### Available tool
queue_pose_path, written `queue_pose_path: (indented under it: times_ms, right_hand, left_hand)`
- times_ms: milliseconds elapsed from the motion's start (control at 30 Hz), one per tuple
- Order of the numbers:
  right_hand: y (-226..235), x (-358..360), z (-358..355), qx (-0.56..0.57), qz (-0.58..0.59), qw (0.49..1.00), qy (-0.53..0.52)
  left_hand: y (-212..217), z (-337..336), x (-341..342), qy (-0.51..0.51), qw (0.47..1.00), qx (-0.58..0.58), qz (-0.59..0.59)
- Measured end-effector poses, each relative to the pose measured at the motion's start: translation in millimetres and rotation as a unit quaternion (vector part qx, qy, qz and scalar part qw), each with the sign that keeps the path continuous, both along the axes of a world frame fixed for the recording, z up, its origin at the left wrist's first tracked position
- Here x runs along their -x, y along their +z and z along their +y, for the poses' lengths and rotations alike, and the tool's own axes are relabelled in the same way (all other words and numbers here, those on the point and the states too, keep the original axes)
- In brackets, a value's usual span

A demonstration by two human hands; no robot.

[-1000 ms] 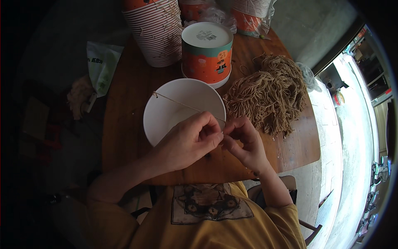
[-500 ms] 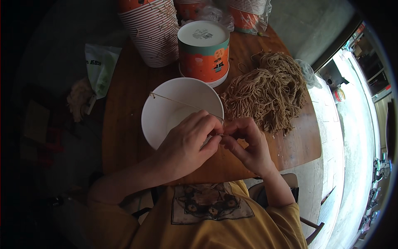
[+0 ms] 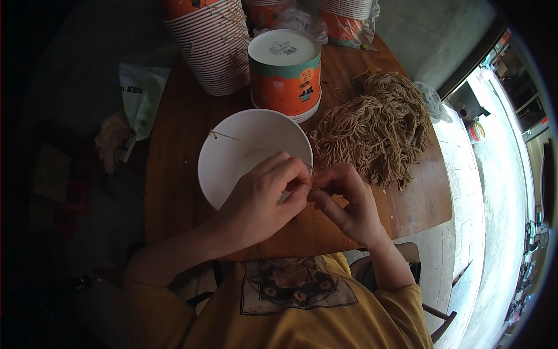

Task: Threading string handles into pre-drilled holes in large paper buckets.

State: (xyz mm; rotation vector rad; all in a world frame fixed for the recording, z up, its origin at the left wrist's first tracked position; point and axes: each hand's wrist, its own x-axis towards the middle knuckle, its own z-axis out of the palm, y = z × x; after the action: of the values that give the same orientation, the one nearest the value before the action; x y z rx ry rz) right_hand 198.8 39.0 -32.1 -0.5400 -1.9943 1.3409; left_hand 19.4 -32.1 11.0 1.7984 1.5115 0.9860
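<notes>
A white-lined paper bucket (image 3: 229, 160) lies tipped with its mouth toward me. A thin tan cord (image 3: 250, 143) runs from a knot at the bucket's left rim across the mouth to my fingers at its right rim. My left hand (image 3: 267, 189) reaches over the bucket's near side, thumb and forefinger pinched on the cord. Right beside it, my right hand (image 3: 346, 200) pinches the cord too, the fingertips of both hands nearly touching. The cord's end between the fingers is mostly hidden. Beyond my right hand lies a heap of tan cords (image 3: 378, 128).
An upturned orange and green bucket (image 3: 285, 87) stands behind the white one. A tall stack of buckets (image 3: 212, 52) leans at the back left, with bagged buckets (image 3: 346, 23) farther right. A white and green bag (image 3: 141, 99) hangs by the left edge of the wooden table (image 3: 177, 192).
My left thumb and fingers have shifted slightly, still close against the right fingertips. The bucket, the cord across it and the heap stay in place.
</notes>
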Motion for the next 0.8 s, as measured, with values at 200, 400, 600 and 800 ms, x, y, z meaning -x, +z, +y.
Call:
queue_pose_path:
  times_ms: [200, 400, 600, 800]
  right_hand:
    - [-9.3, 4.1, -3.7, 0.044, 0.037, 0.998, -0.018]
    - [-12.2, 6.1, -2.5, -0.041, 0.035, 0.998, -0.027]
    - [-9.6, 9.7, -7.4, -0.045, 0.032, 0.998, -0.041]
    - [-16.0, 12.3, -8.5, 0.088, 0.049, 0.994, -0.036]
  left_hand:
    - [0.0, 5.8, 7.7, 0.012, 0.974, 0.156, -0.161]
    - [-1.3, 7.2, 10.2, 0.027, 0.932, 0.244, -0.265]
    - [-2.6, 7.5, 11.7, 0.030, 0.919, 0.258, -0.297]
    - [-1.2, 5.5, 11.2, 0.030, 0.925, 0.256, -0.278]
